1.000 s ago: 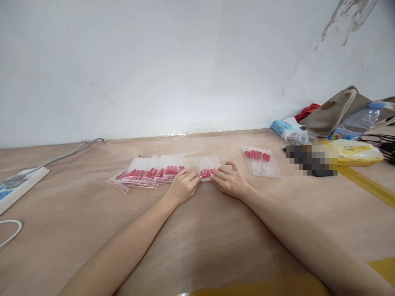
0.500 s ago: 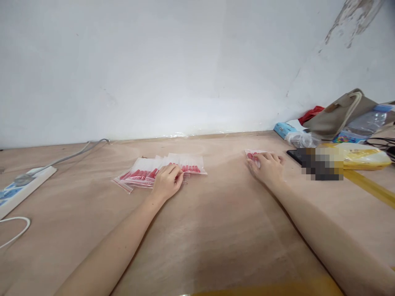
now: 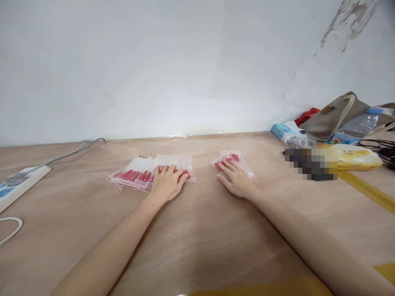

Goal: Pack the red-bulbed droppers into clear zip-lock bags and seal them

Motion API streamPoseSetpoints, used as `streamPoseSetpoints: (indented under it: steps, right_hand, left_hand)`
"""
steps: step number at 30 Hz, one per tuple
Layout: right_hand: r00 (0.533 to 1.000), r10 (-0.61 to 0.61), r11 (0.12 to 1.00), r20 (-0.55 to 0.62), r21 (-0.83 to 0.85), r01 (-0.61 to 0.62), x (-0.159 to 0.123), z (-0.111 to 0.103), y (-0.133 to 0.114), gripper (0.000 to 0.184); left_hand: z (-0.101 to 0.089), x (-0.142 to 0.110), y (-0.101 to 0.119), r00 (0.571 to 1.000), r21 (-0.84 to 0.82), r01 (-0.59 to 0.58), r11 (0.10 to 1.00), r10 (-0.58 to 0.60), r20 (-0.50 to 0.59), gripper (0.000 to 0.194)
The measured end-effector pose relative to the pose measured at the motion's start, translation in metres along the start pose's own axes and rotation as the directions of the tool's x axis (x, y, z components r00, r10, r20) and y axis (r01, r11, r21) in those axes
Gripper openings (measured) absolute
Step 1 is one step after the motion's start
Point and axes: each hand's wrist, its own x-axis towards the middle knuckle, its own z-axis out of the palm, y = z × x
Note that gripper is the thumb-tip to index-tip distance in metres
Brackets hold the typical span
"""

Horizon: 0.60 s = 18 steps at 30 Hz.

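Clear plastic zip bags [image 3: 134, 176] with small red stick-like pieces inside lie overlapped in a row at the centre left. My left hand [image 3: 168, 181] rests on the right end of this row, its fingers spread over the bags and covering part of them. To the right, my right hand [image 3: 237, 181] lies over a separate clear bag [image 3: 243, 164], also with red pieces in it. Its fingers are stretched out and press on the bag from above. Whether a second bag lies under that one, I cannot tell.
A white power strip [image 3: 26, 185] with a grey cable is at the left. On the right are a blurred dark object [image 3: 311, 164], a yellow packet [image 3: 358, 158], a blue box [image 3: 282, 130], a plastic bottle [image 3: 359, 125] and a grey bag [image 3: 330, 117]. The wall stands behind.
My right hand has moved left with its bag, closer to the row. My left hand's fingers have spread flatter over the bags. The view has shifted slightly.
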Motion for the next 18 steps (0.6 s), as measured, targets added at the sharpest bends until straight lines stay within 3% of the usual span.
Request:
streamPoseSetpoints:
  steps: [2, 4, 7, 11, 14, 16, 18]
  right_hand:
    - [0.999, -0.030, 0.995, -0.043, 0.091, 0.033, 0.002, -0.003, -0.009, 0.052]
    - [0.993, 0.024, 0.992, -0.114, 0.127, -0.009, 0.005, -0.009, -0.011, 0.047]
    - [0.983, 0.083, 0.995, -0.165, 0.063, -0.073, 0.005, -0.016, -0.009, 0.043]
    - [0.991, -0.120, 0.993, -0.059, -0.025, 0.119, 0.002, -0.020, -0.010, 0.036]
    - [0.972, -0.233, 0.972, 0.040, 0.038, 0.232, 0.003, -0.019, -0.007, 0.023]
    - [0.965, -0.250, 0.965, 0.079, 0.104, 0.241, 0.006, -0.017, 0.001, 0.029]
    - [0.982, -0.179, 0.976, 0.067, 0.139, 0.168, 0.009, -0.014, 0.011, 0.036]
  left_hand:
    - [-0.001, 0.000, 0.003, 0.998, 0.060, 0.055, 0.997, -0.054, -0.024, 0.030]
    - [-0.001, 0.000, 0.007, 0.995, 0.083, 0.081, 0.993, -0.076, -0.061, 0.030]
    - [-0.001, 0.002, 0.013, 0.994, 0.025, 0.036, 0.999, -0.033, -0.106, 0.024]
    - [0.001, 0.004, 0.019, 0.993, -0.111, -0.062, 0.992, 0.050, -0.103, 0.018]
    - [0.003, 0.004, 0.019, 0.993, -0.170, -0.088, 0.981, 0.074, -0.088, 0.019]
    - [0.005, 0.005, 0.019, 0.994, -0.184, -0.094, 0.979, 0.081, -0.072, 0.022]
    - [0.008, 0.007, 0.018, 0.994, -0.199, -0.106, 0.974, 0.099, -0.046, 0.029]
